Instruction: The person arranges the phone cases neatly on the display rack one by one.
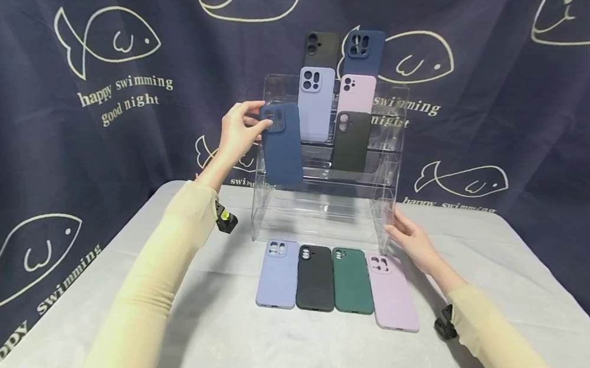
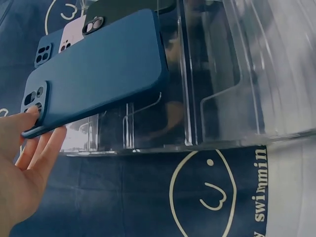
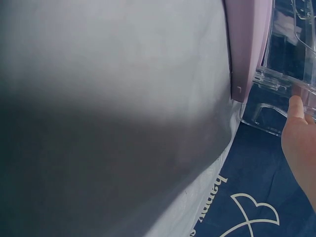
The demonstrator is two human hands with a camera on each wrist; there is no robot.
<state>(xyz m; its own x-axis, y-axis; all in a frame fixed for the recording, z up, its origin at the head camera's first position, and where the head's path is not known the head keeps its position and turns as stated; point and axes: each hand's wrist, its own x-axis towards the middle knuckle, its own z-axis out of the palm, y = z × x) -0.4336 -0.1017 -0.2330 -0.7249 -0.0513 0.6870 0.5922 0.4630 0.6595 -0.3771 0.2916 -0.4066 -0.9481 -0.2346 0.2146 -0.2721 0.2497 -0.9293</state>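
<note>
My left hand (image 1: 238,128) pinches a dark blue phone case (image 1: 284,153) by its camera-cutout end, the thumb over the cutout and fingers behind. The case leans slightly, in front of the left side of a clear tiered display stand (image 1: 323,225). In the left wrist view the same blue case (image 2: 103,69) stretches across the stand's steps. My right hand (image 1: 414,243) holds the stand's lower right side; in the right wrist view the thumb of that hand (image 3: 298,143) lies at the clear edge, its other fingers partly hidden.
On the stand's upper tiers are a light blue case (image 1: 314,112), a pink case (image 1: 357,92), a lower black case (image 1: 351,145), and another black and navy case at the back. Light blue, black, green (image 1: 352,281) and lilac (image 1: 393,294) cases lie in front on the grey-white tabletop (image 1: 310,357).
</note>
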